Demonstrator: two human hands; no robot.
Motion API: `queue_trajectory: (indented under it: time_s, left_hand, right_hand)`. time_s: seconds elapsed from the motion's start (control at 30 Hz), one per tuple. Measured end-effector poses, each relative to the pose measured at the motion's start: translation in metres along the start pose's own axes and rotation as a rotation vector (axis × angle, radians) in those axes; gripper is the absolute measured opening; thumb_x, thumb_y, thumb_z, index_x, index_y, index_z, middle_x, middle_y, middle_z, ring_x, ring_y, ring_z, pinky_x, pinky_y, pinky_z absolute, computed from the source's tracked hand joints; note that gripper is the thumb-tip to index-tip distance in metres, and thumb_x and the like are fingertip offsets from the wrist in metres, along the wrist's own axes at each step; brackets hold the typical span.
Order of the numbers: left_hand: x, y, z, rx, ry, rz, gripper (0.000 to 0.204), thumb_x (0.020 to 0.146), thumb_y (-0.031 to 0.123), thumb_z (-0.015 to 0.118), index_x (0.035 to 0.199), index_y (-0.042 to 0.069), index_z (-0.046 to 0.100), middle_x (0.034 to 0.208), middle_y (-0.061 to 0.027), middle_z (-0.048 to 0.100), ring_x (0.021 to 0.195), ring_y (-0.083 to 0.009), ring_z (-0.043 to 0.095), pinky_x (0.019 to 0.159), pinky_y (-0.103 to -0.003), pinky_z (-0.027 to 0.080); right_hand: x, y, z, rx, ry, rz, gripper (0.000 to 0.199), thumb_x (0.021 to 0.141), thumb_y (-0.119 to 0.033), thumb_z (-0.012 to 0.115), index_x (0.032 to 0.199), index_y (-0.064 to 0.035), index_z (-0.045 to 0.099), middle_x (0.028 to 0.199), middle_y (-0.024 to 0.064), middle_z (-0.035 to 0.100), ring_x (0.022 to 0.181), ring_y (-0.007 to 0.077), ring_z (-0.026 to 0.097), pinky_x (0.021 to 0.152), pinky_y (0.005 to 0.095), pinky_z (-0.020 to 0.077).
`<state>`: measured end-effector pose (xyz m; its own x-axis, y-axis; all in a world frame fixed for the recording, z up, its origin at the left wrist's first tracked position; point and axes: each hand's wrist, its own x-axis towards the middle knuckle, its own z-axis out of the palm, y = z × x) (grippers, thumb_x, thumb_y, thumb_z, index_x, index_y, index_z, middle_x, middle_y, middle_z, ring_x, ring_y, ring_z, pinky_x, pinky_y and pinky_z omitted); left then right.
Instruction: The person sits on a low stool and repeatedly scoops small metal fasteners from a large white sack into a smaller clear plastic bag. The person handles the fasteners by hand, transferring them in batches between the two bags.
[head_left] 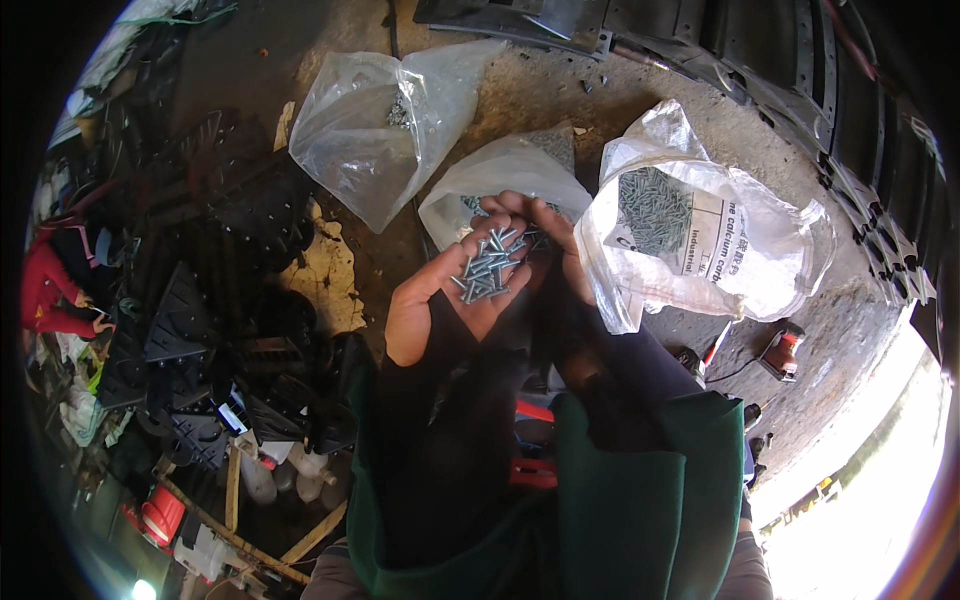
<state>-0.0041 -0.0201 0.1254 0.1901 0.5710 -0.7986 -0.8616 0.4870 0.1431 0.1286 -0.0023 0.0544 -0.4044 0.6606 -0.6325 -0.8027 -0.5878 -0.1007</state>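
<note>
Fingers [505,205] of left hand [450,295] cupped, spread, screws [487,268] heaped on palm (right hand [560,245] fingers touching pile).

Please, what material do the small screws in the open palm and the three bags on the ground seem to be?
The screws on the left hand look like metal, probably plated steel: silver-grey with a slight shine. The bags look like thin clear plastic film: see-through, crinkled and glossy, and more screws show through them.
</note>
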Motion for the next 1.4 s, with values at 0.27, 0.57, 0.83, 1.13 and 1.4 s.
queue_trajectory:
  time_s: [0.27, 0.57, 0.83, 1.13, 1.4]
  left_hand:
    - [-0.003, 0.002, -0.004, 0.078, -0.090, -0.010, 0.058, 0.098, 0.031, 0.041, 0.141, -0.007, 0.035, 0.145, -0.0210, 0.038, 0.137, -0.0310, 0.035, 0.117, -0.046, 0.023]
    - [-0.003, 0.006, -0.008, 0.058, -0.202, -0.064, 0.058, 0.102, 0.031, 0.036, 0.143, -0.010, 0.030, 0.146, -0.0187, 0.037, 0.137, -0.0266, 0.033, 0.117, -0.042, 0.021]
    - [-0.015, 0.006, 0.008, 0.341, -0.160, -0.077, 0.068, 0.101, 0.042, 0.033, 0.148, -0.005, 0.020, 0.150, -0.0174, 0.028, 0.138, -0.0291, 0.028, 0.116, -0.043, 0.019]
    - [-0.020, 0.009, 0.021, 0.335, -0.182, -0.137, 0.070, 0.101, 0.046, 0.038, 0.151, 0.002, 0.019, 0.157, -0.0128, 0.016, 0.142, -0.0256, 0.018, 0.117, -0.042, 0.013]
    - [-0.029, 0.016, 0.026, 0.401, -0.231, -0.127, 0.073, 0.099, 0.053, 0.034, 0.147, -0.002, 0.026, 0.152, -0.0230, 0.026, 0.139, -0.0321, 0.029, 0.109, -0.051, 0.030]
  right_hand:
    - [0.003, -0.007, -0.012, -0.008, 0.056, 0.168, 0.033, 0.095, -0.023, 0.057, 0.114, 0.0044, 0.059, 0.117, 0.0202, 0.061, 0.108, 0.0298, 0.060, 0.097, 0.0448, 0.0475]
    - [-0.005, -0.020, -0.009, -0.222, 0.021, 0.168, 0.035, 0.101, -0.025, 0.045, 0.124, -0.0002, 0.053, 0.108, 0.0100, 0.063, 0.095, 0.0168, 0.062, 0.081, 0.0305, 0.0511]
    - [0.000, -0.011, -0.020, -0.095, -0.049, 0.267, 0.028, 0.097, -0.022, 0.051, 0.114, -0.0009, 0.059, 0.104, 0.0119, 0.065, 0.093, 0.0222, 0.064, 0.083, 0.0348, 0.0522]
    - [0.002, -0.010, -0.030, -0.079, 0.033, 0.390, 0.032, 0.095, -0.029, 0.054, 0.114, -0.0038, 0.058, 0.106, 0.0109, 0.065, 0.095, 0.0213, 0.065, 0.079, 0.0334, 0.0544]
    - [-0.021, -0.006, -0.017, -0.457, 0.132, 0.272, 0.027, 0.092, -0.022, 0.056, 0.113, -0.0047, 0.060, 0.102, 0.0093, 0.064, 0.087, 0.0186, 0.065, 0.071, 0.0327, 0.0560]
